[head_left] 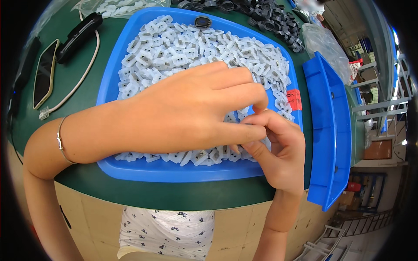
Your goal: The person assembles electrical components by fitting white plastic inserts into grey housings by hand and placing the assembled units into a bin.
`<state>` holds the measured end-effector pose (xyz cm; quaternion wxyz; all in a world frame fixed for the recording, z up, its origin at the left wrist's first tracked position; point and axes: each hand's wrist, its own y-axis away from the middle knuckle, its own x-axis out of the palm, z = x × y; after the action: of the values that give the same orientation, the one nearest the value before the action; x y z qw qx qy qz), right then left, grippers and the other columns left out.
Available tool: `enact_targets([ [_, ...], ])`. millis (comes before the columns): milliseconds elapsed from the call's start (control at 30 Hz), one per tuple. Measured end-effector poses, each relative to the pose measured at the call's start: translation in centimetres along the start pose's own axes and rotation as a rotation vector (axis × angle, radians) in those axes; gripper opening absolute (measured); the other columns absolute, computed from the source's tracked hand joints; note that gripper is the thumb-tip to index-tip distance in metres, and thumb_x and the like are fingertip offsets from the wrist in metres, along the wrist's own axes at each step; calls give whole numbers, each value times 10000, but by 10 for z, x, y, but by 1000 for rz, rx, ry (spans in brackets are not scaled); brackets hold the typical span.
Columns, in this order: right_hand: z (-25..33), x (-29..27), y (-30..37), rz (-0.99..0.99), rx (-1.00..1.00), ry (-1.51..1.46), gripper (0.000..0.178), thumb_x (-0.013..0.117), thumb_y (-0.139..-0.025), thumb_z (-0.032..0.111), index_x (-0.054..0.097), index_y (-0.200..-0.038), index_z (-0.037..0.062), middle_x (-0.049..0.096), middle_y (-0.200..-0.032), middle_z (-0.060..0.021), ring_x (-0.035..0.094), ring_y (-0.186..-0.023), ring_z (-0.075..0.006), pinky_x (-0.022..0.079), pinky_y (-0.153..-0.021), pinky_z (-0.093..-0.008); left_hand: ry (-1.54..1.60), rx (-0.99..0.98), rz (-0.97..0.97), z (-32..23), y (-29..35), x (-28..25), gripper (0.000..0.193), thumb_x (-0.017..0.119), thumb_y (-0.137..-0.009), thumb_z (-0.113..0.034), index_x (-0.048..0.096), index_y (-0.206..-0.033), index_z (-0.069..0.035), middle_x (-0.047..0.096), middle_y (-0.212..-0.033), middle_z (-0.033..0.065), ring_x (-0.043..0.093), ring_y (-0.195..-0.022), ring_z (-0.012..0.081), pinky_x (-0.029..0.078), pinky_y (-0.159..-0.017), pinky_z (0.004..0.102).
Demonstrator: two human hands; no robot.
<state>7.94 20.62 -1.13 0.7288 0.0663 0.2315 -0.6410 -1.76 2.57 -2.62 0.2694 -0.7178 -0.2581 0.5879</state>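
Note:
Across the blue tray [109, 87] reaches my left hand [204, 102], its fingers bent and pressed in at the tips. My right hand [281, 150] meets it over the tray's right side, thumb and forefinger pinched together. Between the touching fingertips may be something small; the fingers cover it and I cannot make it out. Under and around both hands lie many small translucent white plastic pieces [165, 56] with dark dots. One dark oval piece [203, 21] sits at the tray's far rim, and a red label [294, 100] is stuck on its right wall.
At the left, a phone [45, 74], a black handset-like object [79, 37] and a pale cable [89, 69] lie on the green table [174, 193]. Dark strap-like loops [270, 17] are heaped at the back. A long blue bin [328, 130] stands right of the tray.

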Motion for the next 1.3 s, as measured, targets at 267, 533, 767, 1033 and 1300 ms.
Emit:
enact_targets([
  [267, 5, 1, 1, -58, 81, -84, 180, 598, -801, -70, 604, -976, -31, 629, -893, -91, 608, -794, -145, 490, -717, -257, 47, -81, -12, -1, -2, -1, 349, 709, -697, -85, 670, -1030, -180, 540, -935, 49, 533, -818, 232, 444, -687, 329],
  [533, 5, -6, 1, -18, 75, -552, 316, 558, -850, -66, 499, -1161, -70, 558, -1105, -98, 554, -1011, -147, 481, -820, -254, 190, -210, -117, -3, -1, 0, 526, 734, -597, 39, 665, -1083, -151, 471, -845, 35, 481, -707, 174, 439, -601, 250],
  [767, -2, -2, 2, -10, 42, -442, 323, 533, -814, -116, 508, -1129, -48, 549, -1066, -71, 540, -976, -125, 449, -829, -258, 119, -224, -8, -8, 0, -4, 461, 735, -634, -39, 666, -1078, -143, 559, -867, 18, 529, -709, 172, 409, -599, 271],
  [1033, -3, 2, 1, -79, -93, -414, 367, 521, -793, -133, 503, -1151, -56, 535, -1103, -90, 522, -977, -133, 434, -832, -259, -37, -103, -92, -3, 0, 1, 407, 722, -666, -160, 665, -1066, -114, 587, -828, -4, 541, -693, 159, 389, -591, 273],
  [1300, -4, 3, 1, -85, -179, -399, 398, 493, -771, -165, 498, -1158, -73, 529, -1083, -118, 526, -964, -161, 436, -853, -295, -71, 15, -211, 0, 1, 4, 387, 711, -685, -154, 648, -1053, -51, 603, -778, 18, 527, -605, 144, 374, -516, 258],
])
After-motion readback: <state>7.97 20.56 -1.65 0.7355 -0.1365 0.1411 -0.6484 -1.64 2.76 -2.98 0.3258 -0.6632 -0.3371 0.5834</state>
